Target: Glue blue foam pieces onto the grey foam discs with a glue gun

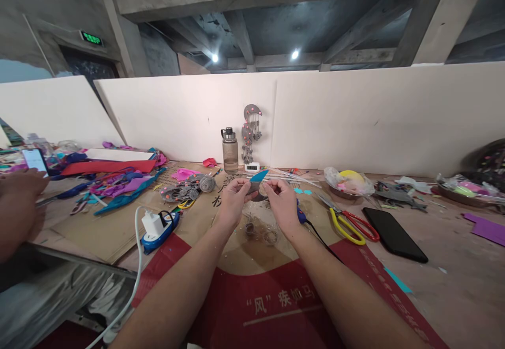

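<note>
My left hand [235,197] and my right hand [281,197] meet over the middle of the table. Between them they pinch a small dark grey piece [257,193] that looks like felt. A pointed blue piece [259,176] sticks up from its top, held against it. How the two pieces join is hidden by my fingers. Under my hands, thin coiled strands [270,237] and a small dark coil [249,228] lie on printed cardboard [232,262]. A blue-handled tool [301,213] with a black cord is beside my right wrist.
Yellow-and-red scissors [347,220] and a black phone [394,234] lie to the right. A water bottle [230,151] stands at the back, near a grey crescent ornament [252,120] on the white board. A blue power strip [160,233] with a white cable sits left. Another person's hand [19,193] is far left.
</note>
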